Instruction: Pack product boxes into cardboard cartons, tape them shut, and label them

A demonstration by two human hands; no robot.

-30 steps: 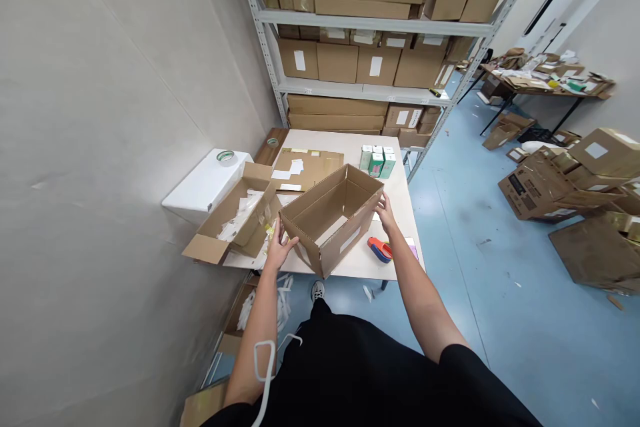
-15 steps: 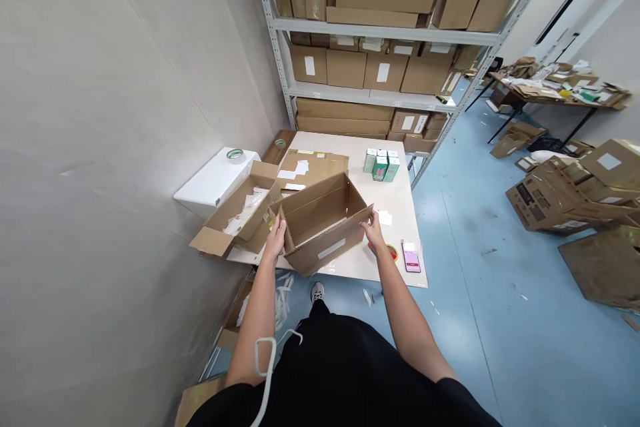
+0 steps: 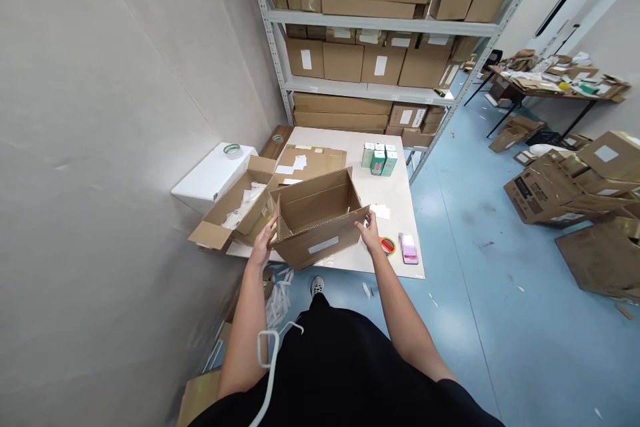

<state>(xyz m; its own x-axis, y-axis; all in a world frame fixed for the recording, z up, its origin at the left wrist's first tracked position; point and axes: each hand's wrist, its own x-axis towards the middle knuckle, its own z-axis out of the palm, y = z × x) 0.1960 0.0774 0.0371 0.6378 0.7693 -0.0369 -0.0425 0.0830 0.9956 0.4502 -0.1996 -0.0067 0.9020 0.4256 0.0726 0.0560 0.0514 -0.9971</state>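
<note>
An open-topped cardboard box [image 3: 320,235] is held tilted over the front of the white table [image 3: 395,200], with a white label on its near side. My left hand [image 3: 263,242] grips its left end. At the right corner, my right hand [image 3: 369,232] pinches the box's upper edge. The inside looks bare where I can see it. Just left of it stands another open carton [image 3: 210,235] with white paper inside. Behind lies a flat piece of cardboard [image 3: 325,161] with white slips on it.
Several small green-and-white boxes [image 3: 379,160] stand at the table's back right. A tape roll [image 3: 387,245] and a phone [image 3: 409,250] lie near the front right. Shelving [image 3: 380,27] full of cartons rises behind; the wall [image 3: 125,147] is close on the left.
The box has turned slightly, and its left end is a little further left. Both hands keep hold of it. The view has shifted slightly.
</note>
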